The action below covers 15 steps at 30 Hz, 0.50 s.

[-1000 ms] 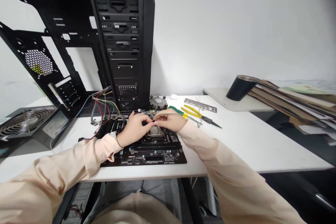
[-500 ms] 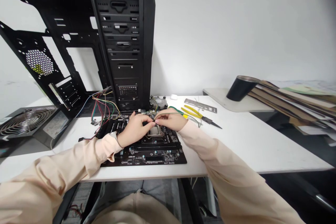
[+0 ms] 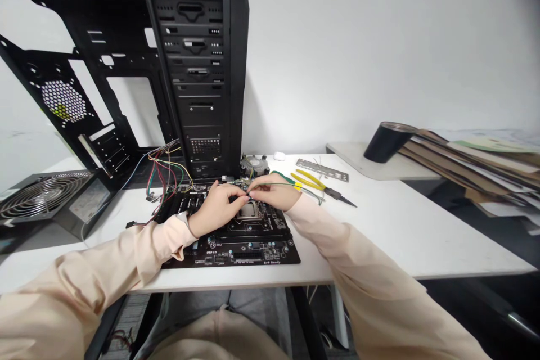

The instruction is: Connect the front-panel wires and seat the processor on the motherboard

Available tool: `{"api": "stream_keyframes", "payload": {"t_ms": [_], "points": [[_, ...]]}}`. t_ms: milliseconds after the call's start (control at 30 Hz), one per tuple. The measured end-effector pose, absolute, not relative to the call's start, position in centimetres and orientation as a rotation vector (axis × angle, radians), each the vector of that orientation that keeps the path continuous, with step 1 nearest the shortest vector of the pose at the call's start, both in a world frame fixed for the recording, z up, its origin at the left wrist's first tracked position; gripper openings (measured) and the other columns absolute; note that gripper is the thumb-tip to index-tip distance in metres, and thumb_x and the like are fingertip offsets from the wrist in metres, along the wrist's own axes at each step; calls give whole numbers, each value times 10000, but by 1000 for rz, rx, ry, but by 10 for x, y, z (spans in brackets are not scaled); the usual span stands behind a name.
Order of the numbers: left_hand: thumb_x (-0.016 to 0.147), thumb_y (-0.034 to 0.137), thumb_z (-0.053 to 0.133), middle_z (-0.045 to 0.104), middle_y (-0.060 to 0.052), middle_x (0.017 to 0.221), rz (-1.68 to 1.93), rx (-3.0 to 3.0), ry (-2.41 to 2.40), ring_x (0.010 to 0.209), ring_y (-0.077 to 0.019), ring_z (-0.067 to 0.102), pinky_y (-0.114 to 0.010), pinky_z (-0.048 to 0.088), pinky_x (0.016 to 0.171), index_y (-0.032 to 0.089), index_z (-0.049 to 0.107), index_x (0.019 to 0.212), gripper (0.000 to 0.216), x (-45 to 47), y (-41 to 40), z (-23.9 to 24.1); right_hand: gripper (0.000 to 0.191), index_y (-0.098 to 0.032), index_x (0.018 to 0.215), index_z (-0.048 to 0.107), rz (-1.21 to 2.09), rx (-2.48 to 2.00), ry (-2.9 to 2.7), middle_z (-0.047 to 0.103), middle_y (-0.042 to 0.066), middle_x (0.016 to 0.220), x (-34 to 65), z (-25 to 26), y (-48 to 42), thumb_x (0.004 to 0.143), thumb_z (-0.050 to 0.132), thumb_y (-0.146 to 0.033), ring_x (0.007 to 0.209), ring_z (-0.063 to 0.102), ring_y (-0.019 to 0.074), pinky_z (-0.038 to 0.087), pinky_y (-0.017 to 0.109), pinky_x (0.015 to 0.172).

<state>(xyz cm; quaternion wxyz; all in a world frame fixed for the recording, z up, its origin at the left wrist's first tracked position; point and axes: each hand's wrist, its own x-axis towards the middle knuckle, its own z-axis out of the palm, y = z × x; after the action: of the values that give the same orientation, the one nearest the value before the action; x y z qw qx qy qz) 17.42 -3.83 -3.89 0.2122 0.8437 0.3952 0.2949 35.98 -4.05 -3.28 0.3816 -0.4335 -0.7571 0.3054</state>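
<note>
Over the black motherboard [image 3: 253,250], my left hand [image 3: 217,208] and my right hand [image 3: 273,191] meet at their fingertips. My right hand is closed in a pinch, and a thin green wire [image 3: 310,187] runs from its fingers across to the right. The left thumb and forefinger are pressed together against the right fingertips; what they grip is too small to make out. Just below the fingers shows the square metal processor [image 3: 248,211] in its socket. Behind the hands, partly covered, lies a round cooler fan [image 3: 256,165].
An open black computer case [image 3: 202,67] stands at the back left, with coloured cables [image 3: 162,163] trailing out. A power supply [image 3: 54,202] lies at far left. Yellow-handled pliers [image 3: 323,185] and a metal I/O plate [image 3: 323,170] are to the right. Cardboard [image 3: 455,154] and a dark cup [image 3: 388,142] lie beyond.
The right fingertips have shifted very slightly, and the green wire beside them has sagged a little. The left hand, motherboard and case stay as they were.
</note>
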Motion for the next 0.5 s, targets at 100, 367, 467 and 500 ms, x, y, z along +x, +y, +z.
{"api": "stream_keyframes", "payload": {"t_ms": [100,367,467,500], "points": [[835,256,550,740,-2,874,818,2345,1091,855,-208,662,-592,184,1105,221,693,759,165,174,-39,-39,124,-143,727,705,765,-1120,-1928,638,18,637,359,-34,-40,693,611,-217,579,524,109,425,232,565],[831,258,537,741,-9,885,804,2342,1081,879,-211,661,-579,185,1114,214,687,739,181,174,-39,-38,106,-151,698,668,763,-1138,-1926,625,17,637,357,-39,-39,717,597,-227,593,534,115,441,236,583],[827,255,535,740,-9,878,792,2345,1076,879,-210,657,-580,185,1112,209,676,704,193,174,-40,-36,112,-152,672,654,765,-1137,-1931,623,20,633,356,-40,-39,716,595,-237,588,538,118,446,240,580],[826,253,534,738,-8,866,788,2347,1075,869,-208,655,-583,187,1110,205,669,687,199,174,-40,-36,112,-153,663,651,767,-1134,-1936,621,19,627,356,-39,-40,712,599,-238,583,537,119,445,240,575]]}}
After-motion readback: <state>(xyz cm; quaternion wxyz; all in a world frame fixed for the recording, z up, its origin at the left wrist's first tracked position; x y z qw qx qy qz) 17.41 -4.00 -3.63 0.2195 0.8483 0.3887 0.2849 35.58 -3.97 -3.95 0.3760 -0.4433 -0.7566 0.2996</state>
